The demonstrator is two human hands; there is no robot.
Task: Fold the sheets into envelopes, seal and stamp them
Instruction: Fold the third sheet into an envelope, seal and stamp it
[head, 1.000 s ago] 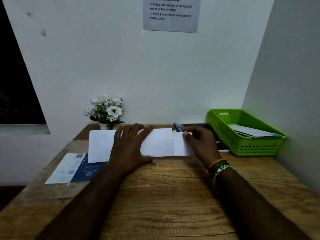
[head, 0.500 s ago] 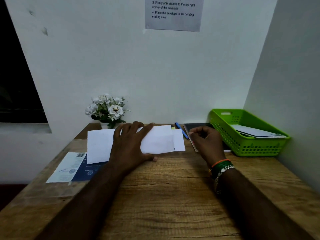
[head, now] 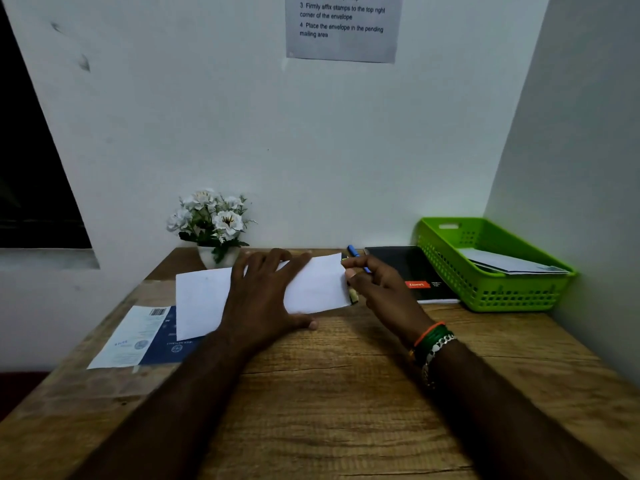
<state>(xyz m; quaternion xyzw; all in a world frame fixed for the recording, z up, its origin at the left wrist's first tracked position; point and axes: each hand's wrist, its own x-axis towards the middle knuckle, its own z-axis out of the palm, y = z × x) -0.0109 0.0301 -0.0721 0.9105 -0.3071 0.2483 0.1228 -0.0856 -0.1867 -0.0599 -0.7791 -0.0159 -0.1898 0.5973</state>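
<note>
Pressing flat with straight fingers, the left hand (head: 263,299) pins the folded white paper sheet (head: 311,285), long axis left-right. The right hand (head: 377,289), nearer its right edge, looks loosely curled; what it grips cannot be told.

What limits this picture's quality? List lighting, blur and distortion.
Head view: dim, bluish light, so both forearms go nearly black; wide-angle lens leans the walls outward; motion blur smears the left hand pressing the white sheet; the wall notice is cut off at the top edge.
</note>
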